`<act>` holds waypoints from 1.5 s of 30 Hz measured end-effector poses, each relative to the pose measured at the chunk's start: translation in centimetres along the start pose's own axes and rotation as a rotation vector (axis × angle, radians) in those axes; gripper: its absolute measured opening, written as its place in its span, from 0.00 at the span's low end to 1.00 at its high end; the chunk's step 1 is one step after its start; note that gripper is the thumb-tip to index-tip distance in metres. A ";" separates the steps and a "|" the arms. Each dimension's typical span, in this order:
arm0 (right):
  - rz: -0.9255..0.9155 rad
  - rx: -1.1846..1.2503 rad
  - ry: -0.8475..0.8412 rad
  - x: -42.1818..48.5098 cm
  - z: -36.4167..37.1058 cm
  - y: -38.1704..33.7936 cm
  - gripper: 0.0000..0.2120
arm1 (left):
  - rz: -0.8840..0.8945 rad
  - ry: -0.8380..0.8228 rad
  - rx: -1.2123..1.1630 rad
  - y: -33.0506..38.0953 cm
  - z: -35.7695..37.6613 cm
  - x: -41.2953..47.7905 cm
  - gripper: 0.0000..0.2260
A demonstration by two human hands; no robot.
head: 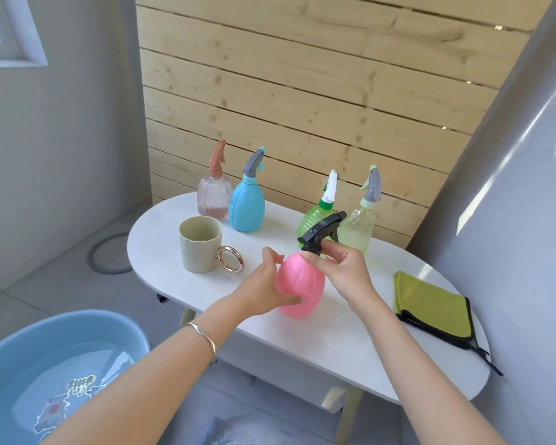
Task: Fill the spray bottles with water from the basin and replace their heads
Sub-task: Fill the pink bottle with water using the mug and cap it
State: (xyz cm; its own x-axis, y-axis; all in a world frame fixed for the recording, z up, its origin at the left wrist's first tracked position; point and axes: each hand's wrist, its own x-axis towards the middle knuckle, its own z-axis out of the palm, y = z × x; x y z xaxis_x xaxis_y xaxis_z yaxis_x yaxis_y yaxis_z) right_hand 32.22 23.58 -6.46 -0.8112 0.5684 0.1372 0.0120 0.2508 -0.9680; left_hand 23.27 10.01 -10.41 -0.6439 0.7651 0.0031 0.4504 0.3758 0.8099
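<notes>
Head view: left grip (264, 287) is wrapping the pink bottle (302, 289) at mid-desk (334, 342). Right grip (341, 268) is pinching the black spray head (321, 232) at the bottle's 12 o'clock. Basin (77, 322) is holding water, frame 7 o'clock. Cup (199, 248) is sitting at the bottle's 10 o'clock.

Worn on the head, high over the near edge of the white oval table (382, 342). Tilted forward and down, facing the far edge and the slatted wooden wall (302, 91) behind. Wide-angle. Near enough to put left hand (264, 293) and right hand (347, 274), both on the pink spray bottle (302, 284), mid-frame. Takes in the blue basin (77, 319) off the table's left end.
</notes>
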 end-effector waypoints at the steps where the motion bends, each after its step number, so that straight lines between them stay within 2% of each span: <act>1: 0.003 0.000 0.015 0.0 0.0 0.0 0.15 | -0.003 0.010 -0.035 0.0 0.3 0.3 0.34; 4: -0.004 0.013 0.085 -0.1 0.2 0.2 0.14 | -0.029 0.101 -0.094 0.5 1.6 0.5 0.40; 6: -0.006 0.018 0.113 -0.2 0.5 0.4 0.14 | -0.029 0.149 -0.028 0.9 2.5 0.4 0.47; 8: 0.004 0.025 0.120 -0.3 0.5 0.6 0.14 | -0.039 0.087 0.034 0.9 2.7 0.4 0.55; 9: 0.004 0.029 0.113 -0.4 0.4 0.6 0.14 | -0.041 0.030 0.024 0.9 2.4 0.4 0.56; 11: 0.003 0.032 0.084 -0.4 0.3 0.6 0.16 | -0.011 -0.056 -0.023 0.7 1.5 0.7 0.50; 13: 0.019 0.033 0.070 -0.3 0.2 0.7 0.20 | -0.001 -0.068 -0.088 0.8 0.9 0.5 0.41; 17: 0.041 0.022 0.062 -0.2 -0.3 0.7 0.26 | 0.002 -0.057 -0.115 1.4 1.4 -1.0 0.41; 22: -0.002 0.054 0.102 -0.7 -2.2 1.1 0.16 | 0.047 -0.006 0.001 1.3 1.9 -1.6 0.38; 24: -0.012 0.056 0.071 -0.9 -2.7 0.9 0.13 | 0.078 0.053 0.046 1.9 1.8 -0.7 0.42; 27: -0.020 0.056 0.032 -1.0 -2.7 0.8 0.12 | 0.058 -0.067 -0.048 3.1 1.8 0.8 0.52; 29: -0.022 0.070 0.039 -0.9 -2.7 0.8 0.12 | 0.045 -0.142 -0.125 3.8 2.2 1.1 0.54; 32: -0.016 0.082 0.035 -0.8 -3.0 1.1 0.14 | 0.019 -0.096 -0.130 3.9 3.3 0.6 0.56; 34: -0.015 0.080 0.023 -0.8 -3.1 1.2 0.14 | 0.040 -0.061 -0.069 3.5 4.1 0.1 0.53; 38: -0.033 0.082 0.033 -1.0 -3.8 1.4 0.11 | 0.058 0.090 -0.005 3.2 4.3 -0.9 0.41; 40: -0.023 0.083 0.002 -1.0 -4.3 1.3 0.10 | 0.054 0.149 0.042 3.1 3.9 -0.2 0.43; 41: -0.012 0.076 -0.021 -1.0 -4.5 1.3 0.11 | 0.053 0.124 0.043 2.9 3.7 0.6 0.46; 43: -0.002 0.051 -0.056 -0.8 -4.9 1.3 0.12 | 0.048 -0.029 -0.017 3.0 3.5 2.0 0.54; 45: 0.015 0.049 -0.076 -0.6 -5.1 1.4 0.13 | 0.066 -0.127 -0.080 3.2 3.8 3.0 0.53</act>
State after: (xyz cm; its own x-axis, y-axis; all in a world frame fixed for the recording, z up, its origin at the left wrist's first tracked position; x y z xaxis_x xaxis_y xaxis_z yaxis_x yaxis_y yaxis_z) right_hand 35.71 27.59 -6.80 -0.8531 0.5106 0.1076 -0.0020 0.2031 -0.9792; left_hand 25.09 15.49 -10.07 -0.5294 0.8483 -0.0123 0.4353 0.2841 0.8543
